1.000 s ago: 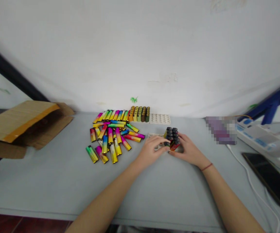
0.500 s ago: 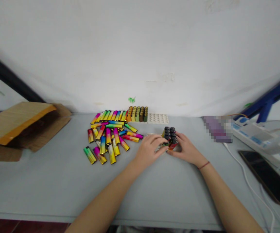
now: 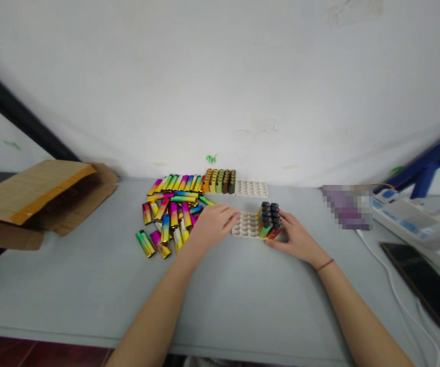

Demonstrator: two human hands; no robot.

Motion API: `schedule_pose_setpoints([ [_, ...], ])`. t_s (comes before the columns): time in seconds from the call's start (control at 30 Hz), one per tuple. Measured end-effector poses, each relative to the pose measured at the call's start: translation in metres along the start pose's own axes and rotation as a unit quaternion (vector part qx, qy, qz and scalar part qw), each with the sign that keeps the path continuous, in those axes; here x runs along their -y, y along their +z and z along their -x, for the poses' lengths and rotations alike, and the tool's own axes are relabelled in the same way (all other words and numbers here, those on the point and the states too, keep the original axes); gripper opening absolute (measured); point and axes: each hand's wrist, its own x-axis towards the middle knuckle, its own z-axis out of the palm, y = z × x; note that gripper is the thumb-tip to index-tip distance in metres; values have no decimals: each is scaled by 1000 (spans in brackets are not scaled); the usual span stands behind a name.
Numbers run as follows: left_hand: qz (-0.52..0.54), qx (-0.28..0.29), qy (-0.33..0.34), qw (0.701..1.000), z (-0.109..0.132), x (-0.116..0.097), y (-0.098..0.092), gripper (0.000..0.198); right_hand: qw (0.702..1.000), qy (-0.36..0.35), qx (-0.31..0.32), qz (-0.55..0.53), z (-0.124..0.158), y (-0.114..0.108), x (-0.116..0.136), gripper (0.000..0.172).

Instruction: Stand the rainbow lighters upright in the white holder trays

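Many shiny lighters (image 3: 165,229) in gradient colours lie in a loose pile left of centre. My left hand (image 3: 214,224) hovers over the pile's right side, fingers stretched out and holding nothing I can see; it hides part of the pile. Beside it sits a white tray (image 3: 246,227) with rows of round sockets. Two rows of lighters with black tops (image 3: 269,219) stand upright at the tray's right end. Around that end curls my right hand (image 3: 294,237), thumb at the front corner and fingers along the far side, gripping the tray.
Against the wall stand a block of upright gold-topped lighters (image 3: 220,182) and a second white socketed tray (image 3: 251,188). An open cardboard box (image 3: 52,196) lies at left. At right are a phone (image 3: 426,285), a power strip (image 3: 411,224), a blurred-out device (image 3: 348,206) and white cables.
My left hand has moved left from the standing lighters to the pile, uncovering the tray's sockets. My right hand stays at the tray's right end. The view has shifted slightly.
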Motion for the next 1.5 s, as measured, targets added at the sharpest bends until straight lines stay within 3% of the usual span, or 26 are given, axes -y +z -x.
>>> schedule_pose_setpoints([
  [0.07,-87,-37,-102,990,1,13,-16,28,1000,3,3,1,0,0,0,67],
  [0.2,-182,-68,-304,932,8,29,-45,27,1000,4,2,-5,0,0,0,64],
  [0.27,-178,-54,-370,910,12,32,-52,30,1000,4,1,-6,0,0,-1,64],
  [0.37,-183,-22,-415,891,16,36,-52,37,1000,2,3,-3,0,1,-2,66],
  [0.63,-230,26,-418,879,15,40,-43,40,1000,0,4,9,1,2,-3,69],
  [0.77,-210,32,-402,891,14,42,-42,36,1000,0,5,10,2,4,-4,69],
  [0.9,-117,-44,-344,931,13,47,-42,36,1000,2,-1,15,2,5,-6,71],
  [0.97,-17,-96,-299,949,11,49,-41,35,1000,1,1,18,2,5,-6,71],
  [1.03,102,-139,-263,949,9,49,-38,32,1000,0,2,18,2,5,-6,70],
  [1.13,260,-175,-238,919,5,44,-30,30,1000,4,-2,13,2,4,-6,68],
  [1.23,374,-172,-238,880,2,34,-19,32,1000,7,-5,8,2,5,-6,67],
  [1.5,525,-160,-287,785,-9,4,-3,23,1000,6,-1,3,1,6,-7,65],
])
